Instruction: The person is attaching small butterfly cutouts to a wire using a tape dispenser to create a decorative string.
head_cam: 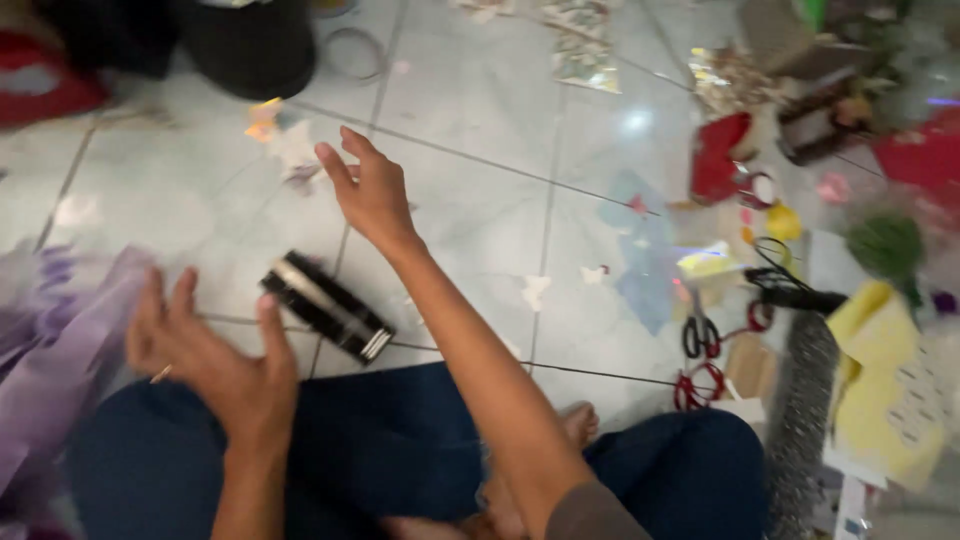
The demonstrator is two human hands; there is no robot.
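Note:
My left hand (215,355) hovers open, palm up, over my left knee with nothing in it. Just beyond it a black and silver roll of tape or ribbon (327,305) lies on the tiled floor. My right hand (368,188) reaches across to the left over the floor, fingers spread and empty, above small scraps of shiny paper (280,135). I sit cross-legged in dark blue trousers (390,450). Purple wrapping paper (55,345) lies by my left knee.
Craft clutter fills the right side: black-handled scissors (700,335), red ribbon coils (697,388), yellow paper sheets (885,385), a red shape (718,160), a black tool (795,295). A dark round container (250,45) stands at the top left.

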